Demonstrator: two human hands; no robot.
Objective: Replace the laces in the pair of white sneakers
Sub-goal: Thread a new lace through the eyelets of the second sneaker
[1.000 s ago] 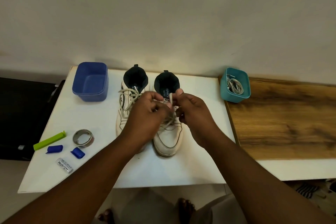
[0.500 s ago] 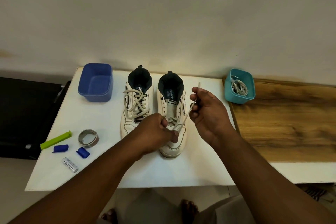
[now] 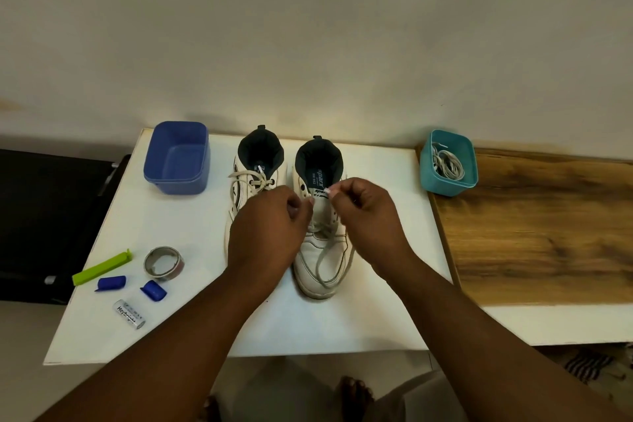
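White table [image 3: 376, 301] against a plain wall. Since half a second ago our right hand [image 3: 368, 212] has come back in from its outward pull; it now pinches the lace tip [image 3: 329, 191] over the right sneaker [image 3: 322, 250], so we judge unlacing continues there. Left hand [image 3: 269, 226] is curled at the eyelets, apparently pinching lace. Left sneaker [image 3: 255, 175] still laced; spare laces wait in the teal tub [image 3: 445, 181].

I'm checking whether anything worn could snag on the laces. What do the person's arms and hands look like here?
Both forearms are bare, with no sleeves in view. The left hand and right hand wear no gloves. No rings, watch or wristband are visible. Nothing else is worn on either arm.
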